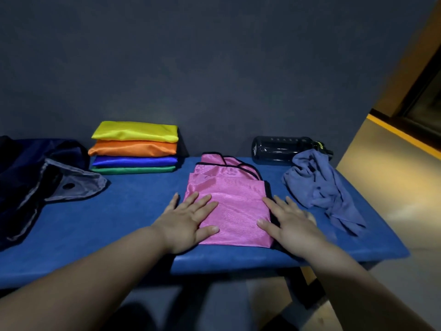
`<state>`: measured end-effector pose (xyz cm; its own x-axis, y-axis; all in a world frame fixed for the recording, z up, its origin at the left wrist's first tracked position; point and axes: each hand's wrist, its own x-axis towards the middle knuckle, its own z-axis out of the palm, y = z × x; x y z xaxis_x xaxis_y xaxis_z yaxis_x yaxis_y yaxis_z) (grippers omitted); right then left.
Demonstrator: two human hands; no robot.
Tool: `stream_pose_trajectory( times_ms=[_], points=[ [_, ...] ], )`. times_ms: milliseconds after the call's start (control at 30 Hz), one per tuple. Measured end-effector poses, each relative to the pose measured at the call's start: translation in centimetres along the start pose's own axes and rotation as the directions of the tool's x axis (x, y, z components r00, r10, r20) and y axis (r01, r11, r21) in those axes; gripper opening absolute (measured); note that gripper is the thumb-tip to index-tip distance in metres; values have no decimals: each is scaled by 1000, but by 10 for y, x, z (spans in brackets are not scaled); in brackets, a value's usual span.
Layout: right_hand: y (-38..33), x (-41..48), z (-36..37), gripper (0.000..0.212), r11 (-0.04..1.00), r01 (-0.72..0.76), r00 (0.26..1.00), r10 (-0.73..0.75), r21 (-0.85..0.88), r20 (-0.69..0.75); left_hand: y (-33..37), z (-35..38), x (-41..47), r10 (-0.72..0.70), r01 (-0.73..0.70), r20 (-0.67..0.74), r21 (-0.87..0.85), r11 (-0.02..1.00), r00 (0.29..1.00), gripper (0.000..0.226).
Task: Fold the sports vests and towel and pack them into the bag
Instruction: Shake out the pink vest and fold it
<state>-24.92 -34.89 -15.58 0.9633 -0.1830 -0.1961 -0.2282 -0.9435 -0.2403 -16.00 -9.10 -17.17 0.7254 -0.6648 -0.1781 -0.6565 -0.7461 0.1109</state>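
Both flat, empty hands, left hand [188, 217] and right hand [290, 219], press the pink vest [229, 199] near the bench's [133, 211] front edge, where the slick fabric may slide unfolded.

Half-folded pink vest [229, 206] lies between four stacked vests [134, 148] and crumpled towel [319, 185].

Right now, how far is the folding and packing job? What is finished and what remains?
Done: four folded vests sit stacked, yellow vest on top, then orange, blue and green. In hand: the pink vest lies partly folded, with the left hand and right hand flat on it. Left: the towel is still crumpled beside the bottle, and the bag has nothing visibly packed.
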Motion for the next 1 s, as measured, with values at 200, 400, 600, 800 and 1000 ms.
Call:
stream_pose_trajectory(
  times_ms=[200, 400, 600, 800, 1000],
  points=[
    [16, 0, -5, 65, 997, -67, 997, 66, -34, -51, 2, 1, -1, -8, 8, -14, 12, 1000, 1000, 123],
    [-3, -9, -15, 71, 986, 164, 935, -151, 13, -320, 3, 4, 0, -18, 18, -37, 11, 1000, 999, 121],
    [-2, -14, 6, 110, 956, 276, 960, -279, -105, -19, 1, 5, -1, -28, 28, -46, 0, 1000, 999, 120],
    [20, -20, 0, 95, 967, 249, 951, -254, -51, -174, 0, 7, -1, -21, 21, -58, 1, 1000, 998, 118],
    [23, -28, 0, 54, 962, 273, 869, -246, 2, -430, 1, 7, -2, -22, 21, -65, -7, 1000, 998, 118]
  ],
)
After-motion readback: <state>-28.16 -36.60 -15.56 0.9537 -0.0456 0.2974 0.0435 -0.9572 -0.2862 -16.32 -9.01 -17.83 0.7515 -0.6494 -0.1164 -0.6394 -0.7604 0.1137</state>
